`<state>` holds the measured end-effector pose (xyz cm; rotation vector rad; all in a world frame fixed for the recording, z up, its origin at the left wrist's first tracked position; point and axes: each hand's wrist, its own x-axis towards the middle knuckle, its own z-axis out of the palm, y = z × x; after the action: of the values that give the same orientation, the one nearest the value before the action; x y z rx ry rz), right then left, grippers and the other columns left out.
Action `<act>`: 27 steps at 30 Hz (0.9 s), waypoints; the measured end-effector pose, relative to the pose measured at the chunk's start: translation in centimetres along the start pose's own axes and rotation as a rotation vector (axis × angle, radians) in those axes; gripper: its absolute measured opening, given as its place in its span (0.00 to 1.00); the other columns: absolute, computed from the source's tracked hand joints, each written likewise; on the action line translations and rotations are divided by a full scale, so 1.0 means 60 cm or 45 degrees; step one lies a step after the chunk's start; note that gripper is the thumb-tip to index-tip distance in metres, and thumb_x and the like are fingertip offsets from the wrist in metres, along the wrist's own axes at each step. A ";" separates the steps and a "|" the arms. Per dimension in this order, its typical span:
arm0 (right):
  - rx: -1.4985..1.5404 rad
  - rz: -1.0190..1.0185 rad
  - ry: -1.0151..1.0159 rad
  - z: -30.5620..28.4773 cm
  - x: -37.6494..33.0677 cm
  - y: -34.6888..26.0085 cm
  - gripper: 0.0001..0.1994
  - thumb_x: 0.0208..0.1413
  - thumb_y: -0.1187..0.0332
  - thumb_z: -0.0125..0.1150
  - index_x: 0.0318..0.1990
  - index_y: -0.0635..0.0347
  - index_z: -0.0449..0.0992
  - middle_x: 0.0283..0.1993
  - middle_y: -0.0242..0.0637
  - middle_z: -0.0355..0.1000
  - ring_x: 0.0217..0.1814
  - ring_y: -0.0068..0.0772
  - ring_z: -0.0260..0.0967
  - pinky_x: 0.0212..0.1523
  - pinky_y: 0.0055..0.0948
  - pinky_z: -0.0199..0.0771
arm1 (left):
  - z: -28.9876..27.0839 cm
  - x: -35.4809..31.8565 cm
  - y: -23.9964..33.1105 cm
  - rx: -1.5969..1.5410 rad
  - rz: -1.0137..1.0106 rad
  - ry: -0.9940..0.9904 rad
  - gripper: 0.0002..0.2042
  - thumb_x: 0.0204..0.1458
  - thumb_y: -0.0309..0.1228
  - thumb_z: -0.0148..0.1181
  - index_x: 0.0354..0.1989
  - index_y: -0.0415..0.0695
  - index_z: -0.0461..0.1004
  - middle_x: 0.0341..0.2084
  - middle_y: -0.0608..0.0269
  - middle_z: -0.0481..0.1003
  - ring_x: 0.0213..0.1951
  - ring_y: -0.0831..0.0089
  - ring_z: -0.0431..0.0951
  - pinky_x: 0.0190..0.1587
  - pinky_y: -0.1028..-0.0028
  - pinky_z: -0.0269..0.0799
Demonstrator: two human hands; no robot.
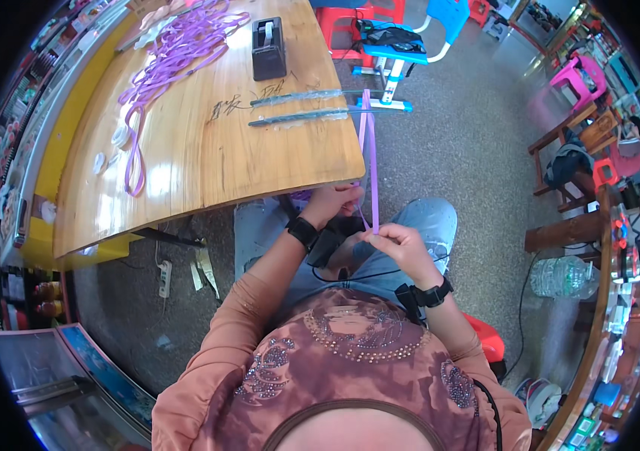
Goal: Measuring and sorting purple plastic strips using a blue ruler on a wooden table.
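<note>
While the person sits at the near right corner of the wooden table (pixel 207 161), the right hand (pixel 399 244), just off that corner, pinches a purple ribbon (pixel 374 173) between thumb and fingertips. The left hand (pixel 335 201), close against the table's near edge, has its fingers drawn narrowly together beside a strand of the ribbon; whether it grips that strand I cannot tell. From the hands the ribbon runs up past the table's right edge, over the thin dark rods (pixel 297 116) taped across the tabletop and jutting beyond it. A white roll (pixel 120 136) lies toward the table's left side. Farther up the table stand a black tape dispenser (pixel 268 56) and, left of it, a tangled purple ribbon pile (pixel 177 56). Beyond the table's far right side is a blue chair (pixel 448 22).
</note>
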<state>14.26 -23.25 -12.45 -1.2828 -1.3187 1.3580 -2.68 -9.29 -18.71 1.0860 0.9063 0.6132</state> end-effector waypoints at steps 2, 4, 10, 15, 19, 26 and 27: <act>0.036 0.013 -0.009 -0.004 -0.003 0.010 0.08 0.60 0.70 0.58 0.39 0.66 0.78 0.40 0.32 0.78 0.42 0.18 0.71 0.46 0.19 0.69 | 0.000 -0.005 0.000 -0.021 -0.011 0.010 0.11 0.54 0.36 0.63 0.34 0.41 0.79 0.25 0.69 0.76 0.24 0.82 0.74 0.28 0.81 0.73; 0.072 0.027 -0.017 -0.005 -0.005 0.016 0.08 0.60 0.69 0.58 0.40 0.66 0.78 0.40 0.33 0.78 0.43 0.19 0.72 0.47 0.20 0.69 | 0.001 -0.009 0.000 0.066 0.019 -0.109 0.10 0.53 0.36 0.64 0.34 0.40 0.79 0.24 0.69 0.76 0.23 0.81 0.74 0.26 0.81 0.73; 0.282 0.056 0.074 0.004 -0.008 0.022 0.09 0.60 0.70 0.58 0.43 0.66 0.77 0.41 0.31 0.77 0.42 0.17 0.70 0.46 0.18 0.68 | 0.018 -0.026 -0.013 0.152 -0.078 -0.143 0.10 0.51 0.33 0.65 0.33 0.38 0.80 0.22 0.68 0.76 0.23 0.82 0.74 0.26 0.82 0.72; 0.332 0.031 0.102 0.004 -0.009 0.011 0.09 0.59 0.69 0.58 0.43 0.64 0.77 0.43 0.33 0.77 0.46 0.20 0.71 0.48 0.21 0.69 | 0.032 -0.036 -0.009 0.143 -0.086 -0.182 0.09 0.51 0.32 0.65 0.31 0.38 0.80 0.22 0.68 0.76 0.23 0.83 0.74 0.26 0.83 0.71; 0.349 0.046 0.123 0.006 -0.010 0.013 0.09 0.59 0.69 0.58 0.43 0.64 0.77 0.41 0.34 0.77 0.44 0.21 0.73 0.47 0.21 0.70 | 0.039 -0.036 -0.009 0.203 -0.029 -0.175 0.07 0.50 0.30 0.65 0.33 0.40 0.79 0.23 0.69 0.76 0.23 0.84 0.73 0.25 0.83 0.70; 0.286 0.076 0.128 0.004 -0.009 0.019 0.09 0.59 0.68 0.59 0.42 0.64 0.78 0.37 0.35 0.78 0.40 0.21 0.73 0.45 0.21 0.71 | 0.046 -0.032 -0.010 0.253 0.152 -0.071 0.07 0.50 0.29 0.66 0.34 0.40 0.77 0.23 0.70 0.76 0.22 0.84 0.72 0.25 0.83 0.69; 0.261 0.089 0.135 0.004 -0.009 0.020 0.09 0.60 0.68 0.59 0.41 0.65 0.78 0.36 0.34 0.78 0.38 0.21 0.73 0.45 0.20 0.71 | 0.048 -0.031 -0.007 0.252 0.151 -0.071 0.07 0.50 0.29 0.66 0.34 0.40 0.77 0.23 0.70 0.76 0.22 0.84 0.72 0.25 0.83 0.69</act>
<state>14.22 -23.92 -13.60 -1.2509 -1.0427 1.4138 -1.17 -12.29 -18.00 1.3363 0.8717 0.5966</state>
